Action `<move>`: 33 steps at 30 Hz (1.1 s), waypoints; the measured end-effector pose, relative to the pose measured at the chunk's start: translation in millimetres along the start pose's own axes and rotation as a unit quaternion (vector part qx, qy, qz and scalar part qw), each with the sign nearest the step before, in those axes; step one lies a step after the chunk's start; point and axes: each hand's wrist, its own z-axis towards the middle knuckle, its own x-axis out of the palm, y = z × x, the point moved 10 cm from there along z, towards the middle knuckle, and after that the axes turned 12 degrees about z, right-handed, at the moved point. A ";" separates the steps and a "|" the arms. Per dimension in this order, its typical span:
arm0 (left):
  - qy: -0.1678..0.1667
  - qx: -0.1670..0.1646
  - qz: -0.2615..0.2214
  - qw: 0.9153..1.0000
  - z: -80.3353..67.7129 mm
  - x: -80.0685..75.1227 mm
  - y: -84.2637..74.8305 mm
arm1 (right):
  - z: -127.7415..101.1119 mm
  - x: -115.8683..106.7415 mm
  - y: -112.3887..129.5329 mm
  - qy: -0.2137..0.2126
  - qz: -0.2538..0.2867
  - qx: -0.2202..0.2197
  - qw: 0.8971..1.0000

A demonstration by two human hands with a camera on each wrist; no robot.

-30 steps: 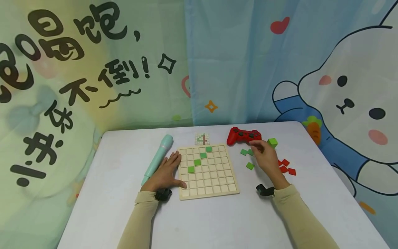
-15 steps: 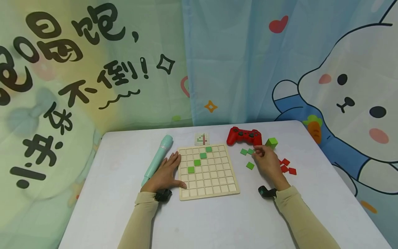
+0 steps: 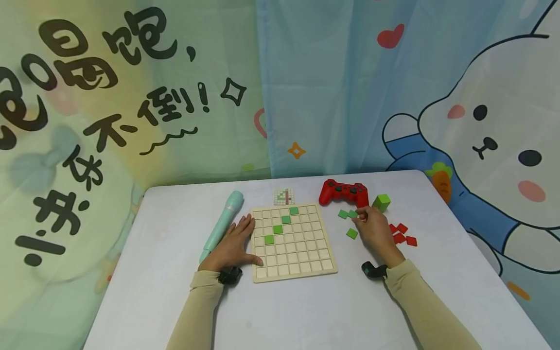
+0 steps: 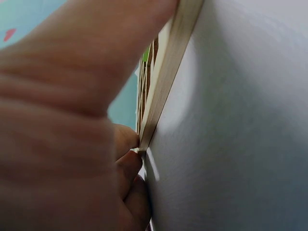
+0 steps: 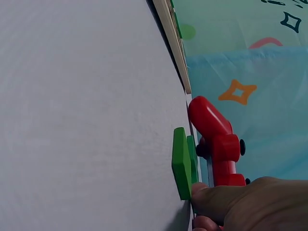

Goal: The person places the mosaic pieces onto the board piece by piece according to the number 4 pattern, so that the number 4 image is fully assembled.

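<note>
Right hand (image 3: pixel 375 232) down on the table (image 3: pixel 306 311), fingertips (image 5: pixel 211 199) pinching or pressing the near edge of a green tile (image 3: pixel 352 214) at about 3 o'clock from the board (image 3: pixel 292 241); from the wrist view, thumb against the tile's edge, though whether lifted or merely touched cannot be told. Likely light, thin, stiff and smooth-faced, so prone to sliding on the cloth; best taken by two opposite edges or tipped up at a corner, not pressed flat. Left hand (image 3: pixel 232 245) spread flat, fingers straight, resting against the board's 9 o'clock edge, thumb laid on the frame (image 4: pixel 166 82), gripping nothing. Counted: three loose green tiles near the right hand, including one (image 3: pixel 352 233) lying apart toward 5 o'clock; three green tiles (image 3: pixel 277 228) seated in a diagonal on the board; about four red tiles (image 3: pixel 402 234) at 3 o'clock beyond the hand, partly hidden. One green cube (image 3: pixel 382 201) and one red game controller (image 3: pixel 343 192) at 1 o'clock; one small pattern card (image 3: pixel 284 196) at 12; one mint-coloured microphone (image 3: pixel 221 224) at 9 to 10 o'clock.
</note>
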 end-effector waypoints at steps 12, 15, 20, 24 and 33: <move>0.003 -0.002 -0.010 1.000 -2.2 -0.9 -2.0 | -11.2 2.0 38.2 0.045 0.016 -0.049 0.998; 0.000 -0.001 -0.010 1.000 -2.2 -1.7 -2.1 | -19.1 7.9 63.9 0.062 0.027 -0.094 0.993; 0.000 -0.002 -0.008 1.000 -2.6 -1.2 -0.3 | -39.6 27.2 114.0 0.108 0.035 -0.173 0.978; 0.000 -0.005 -0.009 1.000 -2.2 -0.5 1.8 | -57.5 55.7 145.7 0.172 0.034 -0.208 0.962; -0.001 -0.006 -0.013 1.000 0.7 -1.0 2.4 | -84.7 134.9 176.6 0.306 -0.004 -0.232 0.923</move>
